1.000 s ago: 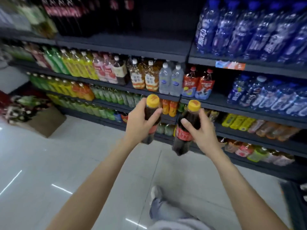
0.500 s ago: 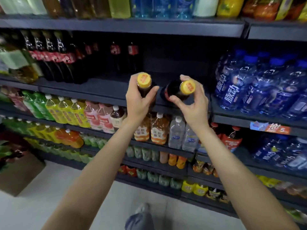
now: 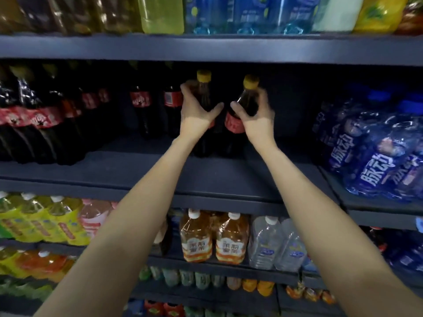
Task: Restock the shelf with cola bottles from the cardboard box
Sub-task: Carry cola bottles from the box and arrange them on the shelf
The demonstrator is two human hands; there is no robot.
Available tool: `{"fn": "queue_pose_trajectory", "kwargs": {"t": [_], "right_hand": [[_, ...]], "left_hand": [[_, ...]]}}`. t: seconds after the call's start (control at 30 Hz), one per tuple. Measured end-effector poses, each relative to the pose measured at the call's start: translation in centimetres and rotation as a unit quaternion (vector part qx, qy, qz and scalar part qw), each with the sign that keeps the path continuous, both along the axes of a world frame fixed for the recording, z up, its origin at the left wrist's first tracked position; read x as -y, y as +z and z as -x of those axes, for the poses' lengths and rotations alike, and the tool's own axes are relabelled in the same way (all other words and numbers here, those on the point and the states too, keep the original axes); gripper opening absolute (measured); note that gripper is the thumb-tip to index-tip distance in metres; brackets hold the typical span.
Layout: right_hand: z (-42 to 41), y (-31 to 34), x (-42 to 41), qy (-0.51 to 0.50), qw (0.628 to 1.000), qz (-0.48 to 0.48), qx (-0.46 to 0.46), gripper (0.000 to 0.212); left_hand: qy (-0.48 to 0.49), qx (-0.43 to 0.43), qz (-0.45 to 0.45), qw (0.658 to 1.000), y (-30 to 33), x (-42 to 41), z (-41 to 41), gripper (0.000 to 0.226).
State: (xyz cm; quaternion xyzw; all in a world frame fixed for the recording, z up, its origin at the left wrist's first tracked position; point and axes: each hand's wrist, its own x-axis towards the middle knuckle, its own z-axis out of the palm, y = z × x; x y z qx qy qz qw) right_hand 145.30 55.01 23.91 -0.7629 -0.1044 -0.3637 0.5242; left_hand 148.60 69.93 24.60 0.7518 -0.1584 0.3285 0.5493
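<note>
Two dark cola bottles with yellow caps and red labels stand side by side deep on the dark shelf (image 3: 160,172). My left hand (image 3: 196,108) grips the left bottle (image 3: 203,92) around its upper body. My right hand (image 3: 256,110) grips the right bottle (image 3: 247,99) just below its neck. Both bottles look upright, their bases at the shelf surface. Other cola bottles (image 3: 142,110) stand behind and to the left. The cardboard box is out of view.
Large cola bottles (image 3: 34,129) fill the left of the same shelf. Blue water bottle packs (image 3: 370,152) crowd the right. Bare shelf lies in front of the two held bottles. Tea and water bottles (image 3: 231,239) line the shelf below, and a shelf board (image 3: 206,49) hangs close above.
Both hands have reached forward into the cola shelf, carrying the two bottles from its front edge to the back. The right bottle went from tilted to upright. The view has tilted upward.
</note>
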Motion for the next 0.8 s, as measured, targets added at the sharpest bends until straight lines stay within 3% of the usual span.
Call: {"fn": "queue_pose_trajectory", "kwargs": {"t": [0.13, 0.3, 0.47, 0.8], "right_hand": [[-3.1, 0.6, -0.5, -0.003, 0.999, 0.015, -0.031, 0.068], [-5.1, -4.4, -0.8, 0.069, 0.992, 0.092, -0.057, 0.108], [-7.5, -4.4, -0.9, 0.051, 0.994, 0.079, -0.062, 0.105], [-10.4, -5.7, -3.3, -0.051, 0.997, 0.028, -0.053, 0.095]], "left_hand": [[-0.069, 0.033, -0.035, 0.996, -3.0, -1.3, -2.6, 0.092], [-0.045, -0.009, -0.110, 0.993, -4.7, -3.3, -4.2, 0.118], [0.053, -0.001, -0.175, 0.983, -4.5, -3.4, -5.0, 0.119], [0.154, -0.008, -0.146, 0.977, -4.6, -0.1, -8.3, 0.099]]}}
